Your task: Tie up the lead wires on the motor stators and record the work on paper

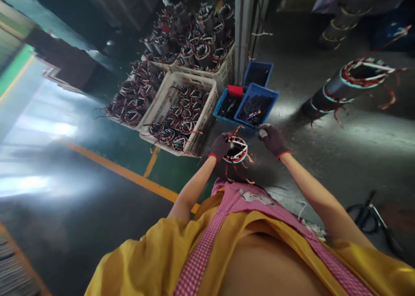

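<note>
Gripping one wound stator (236, 149), both gloved hands' grips closed; white crates (168, 98) seemingly stator-filled.

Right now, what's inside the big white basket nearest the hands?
The white basket holds many round wound motor coils with red wires, packed side by side. Whatever lies beneath that top layer, and the basket's bottom, is covered.

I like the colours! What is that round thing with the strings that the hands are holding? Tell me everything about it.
The wound coil ring is a dark metal ring wrapped in reddish wire with white binding. Loose red wire ends dangle from it. The gloved left hand grips its left side, and the gloved right hand is by its upper right, above the pink apron.
</note>
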`<state>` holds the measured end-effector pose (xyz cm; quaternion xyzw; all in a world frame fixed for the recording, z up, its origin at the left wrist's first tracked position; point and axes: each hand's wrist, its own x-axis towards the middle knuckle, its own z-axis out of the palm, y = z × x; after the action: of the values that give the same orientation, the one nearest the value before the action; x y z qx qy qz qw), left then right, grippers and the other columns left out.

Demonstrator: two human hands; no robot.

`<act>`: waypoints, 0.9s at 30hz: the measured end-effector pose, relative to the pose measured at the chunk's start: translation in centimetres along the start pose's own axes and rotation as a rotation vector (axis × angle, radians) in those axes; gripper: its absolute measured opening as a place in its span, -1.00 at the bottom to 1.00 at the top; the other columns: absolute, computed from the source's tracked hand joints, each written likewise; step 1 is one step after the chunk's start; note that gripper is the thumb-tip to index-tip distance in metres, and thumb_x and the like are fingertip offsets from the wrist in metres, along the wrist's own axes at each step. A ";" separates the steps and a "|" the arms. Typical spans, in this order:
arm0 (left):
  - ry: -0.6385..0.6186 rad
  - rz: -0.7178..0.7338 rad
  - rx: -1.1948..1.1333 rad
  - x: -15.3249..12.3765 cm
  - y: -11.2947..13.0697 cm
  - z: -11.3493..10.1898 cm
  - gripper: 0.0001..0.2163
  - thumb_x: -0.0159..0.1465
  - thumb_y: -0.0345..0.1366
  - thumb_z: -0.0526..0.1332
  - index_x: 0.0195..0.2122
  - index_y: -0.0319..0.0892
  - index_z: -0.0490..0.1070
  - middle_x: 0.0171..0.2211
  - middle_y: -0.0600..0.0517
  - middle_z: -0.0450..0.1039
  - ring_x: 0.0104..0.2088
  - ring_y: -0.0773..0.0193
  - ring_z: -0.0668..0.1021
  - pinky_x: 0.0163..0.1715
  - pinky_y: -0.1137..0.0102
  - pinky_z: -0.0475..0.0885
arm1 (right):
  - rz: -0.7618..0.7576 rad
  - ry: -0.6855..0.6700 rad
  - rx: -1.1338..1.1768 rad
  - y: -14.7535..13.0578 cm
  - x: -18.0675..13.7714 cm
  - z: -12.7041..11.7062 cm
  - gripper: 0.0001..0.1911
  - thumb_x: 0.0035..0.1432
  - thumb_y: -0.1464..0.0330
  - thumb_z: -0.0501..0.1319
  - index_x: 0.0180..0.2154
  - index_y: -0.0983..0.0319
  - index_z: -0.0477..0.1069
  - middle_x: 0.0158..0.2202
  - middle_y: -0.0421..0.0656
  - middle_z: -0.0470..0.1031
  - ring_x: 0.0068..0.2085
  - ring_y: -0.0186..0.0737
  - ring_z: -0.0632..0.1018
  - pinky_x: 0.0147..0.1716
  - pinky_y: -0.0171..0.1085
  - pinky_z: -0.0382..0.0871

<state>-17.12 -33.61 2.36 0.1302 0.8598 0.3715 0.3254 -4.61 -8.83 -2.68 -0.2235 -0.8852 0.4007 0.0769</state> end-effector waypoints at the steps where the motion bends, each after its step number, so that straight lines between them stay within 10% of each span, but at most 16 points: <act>1: 0.002 0.007 -0.004 0.1 -0.2 0.1 -0.47 0.22 -0.51 0.34 0.24 -0.21 0.68 0.08 -0.12 0.78 0.07 0.04 0.74 0.23 0.21 0.63 | 0.049 -0.017 0.056 0.6 -2.0 0.5 -0.60 0.40 0.24 0.11 0.08 0.22 0.61 -0.06 0.07 0.75 -0.01 0.13 0.70 0.12 0.04 0.60; 10: 0.074 0.042 0.025 0.8 -0.4 0.4 -0.49 0.20 -0.52 0.32 0.19 -0.21 0.70 0.07 -0.12 0.79 0.09 0.05 0.73 0.27 0.20 0.60 | 0.245 -0.023 0.045 4.1 -11.1 3.6 -0.67 0.34 0.24 0.18 -0.02 0.17 0.64 0.05 0.09 0.77 0.11 0.19 0.71 0.17 0.08 0.60; 17: 0.091 0.027 0.058 0.6 -0.1 0.3 -0.55 0.24 -0.52 0.37 0.16 -0.22 0.72 0.07 -0.13 0.80 0.07 0.05 0.75 0.23 0.26 0.59 | 0.313 -0.048 0.012 3.6 -10.9 5.2 -0.67 0.38 0.25 0.19 0.02 0.18 0.66 0.02 0.13 0.76 0.06 0.18 0.71 0.12 0.01 0.59; 27: 0.088 -0.006 0.079 0.4 0.0 -0.1 -0.52 0.25 -0.50 0.39 0.21 -0.17 0.72 0.04 -0.09 0.81 0.08 0.04 0.76 0.16 0.32 0.61 | 0.364 0.037 0.676 3.0 -9.7 7.6 -0.64 0.12 -0.01 0.27 -0.20 0.10 0.44 -0.33 -0.16 0.56 -0.28 -0.09 0.53 -0.21 -0.13 0.52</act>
<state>-17.53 -33.49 2.24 0.1239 0.8876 0.3416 0.2832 2.57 -16.65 -9.57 -0.3462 -0.6475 0.6729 0.0895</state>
